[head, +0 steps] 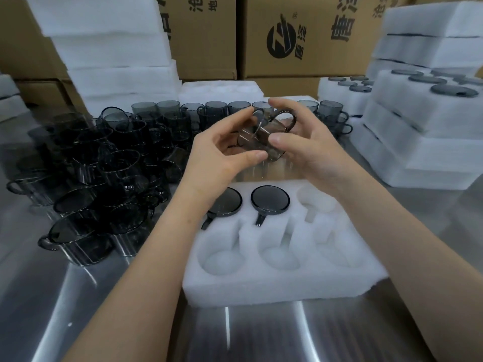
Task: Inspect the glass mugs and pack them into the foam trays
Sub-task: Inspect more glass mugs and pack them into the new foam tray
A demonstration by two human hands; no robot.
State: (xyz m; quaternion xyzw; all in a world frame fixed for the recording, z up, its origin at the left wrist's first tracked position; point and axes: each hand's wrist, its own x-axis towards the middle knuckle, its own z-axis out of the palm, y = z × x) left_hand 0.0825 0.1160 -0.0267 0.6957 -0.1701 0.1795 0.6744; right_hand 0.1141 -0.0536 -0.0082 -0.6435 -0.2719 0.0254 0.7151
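Note:
A smoky grey glass mug (pixel 264 134) lies tilted on its side in the air above the far edge of a white foam tray (pixel 282 280). My left hand (pixel 222 150) grips its body from the left and my right hand (pixel 311 150) holds it from the right, with the mug's handle (pixel 286 118) pointing up. Two mugs sit in the tray's far row, one at the left (pixel 230 202) partly behind my left wrist and one in the middle (pixel 270 199). The far right pocket (pixel 315 198) and the three near pockets hold nothing.
Many loose dark mugs (pixel 104 173) crowd the steel table (pixel 78 309) on the left, and a row of mugs (pixel 217 108) stands behind my hands. Filled foam trays (pixel 428 121) are stacked at the right, blank foam (pixel 115 48) at the back left, cardboard boxes (pixel 300 37) behind.

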